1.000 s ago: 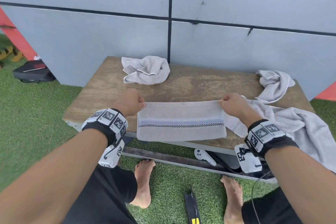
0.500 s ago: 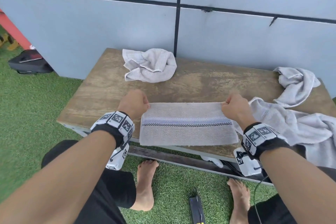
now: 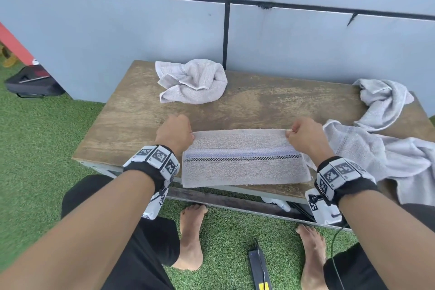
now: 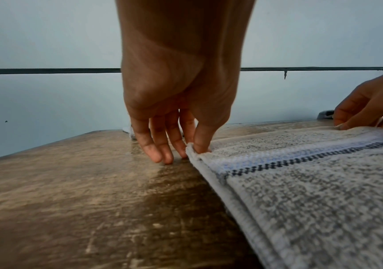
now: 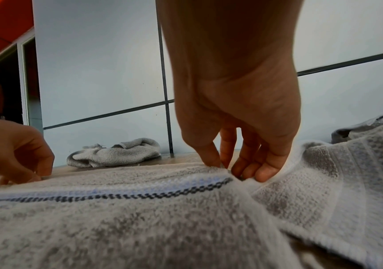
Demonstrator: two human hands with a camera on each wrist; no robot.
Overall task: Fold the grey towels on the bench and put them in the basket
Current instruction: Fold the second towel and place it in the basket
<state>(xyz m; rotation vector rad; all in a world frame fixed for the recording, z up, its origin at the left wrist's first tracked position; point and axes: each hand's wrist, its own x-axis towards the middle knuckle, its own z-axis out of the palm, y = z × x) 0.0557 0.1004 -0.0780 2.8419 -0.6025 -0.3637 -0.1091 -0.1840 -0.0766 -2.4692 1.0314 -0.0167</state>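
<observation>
A grey towel [image 3: 244,162] with a blue and black checked stripe lies folded flat on the wooden bench [image 3: 131,125], its near edge over the bench front. My left hand [image 3: 175,133] pinches its far left corner [image 4: 195,148]. My right hand [image 3: 303,135] pinches the far right corner [image 5: 222,167]. A crumpled grey towel [image 3: 193,82] sits at the back of the bench. Two more grey towels [image 3: 386,101] [image 3: 376,155] lie bunched at the right end. No basket is in view.
A grey panelled wall [image 3: 141,30] stands right behind the bench. Green artificial turf [image 3: 35,148] surrounds it. A black bag [image 3: 33,82] lies on the turf at the left. My bare feet [image 3: 190,238] and a black device [image 3: 259,268] are below the bench front.
Both hands have kept their pinch on the towel's far corners and slid it slightly farther onto the bench. The head view has shifted a little to the left.
</observation>
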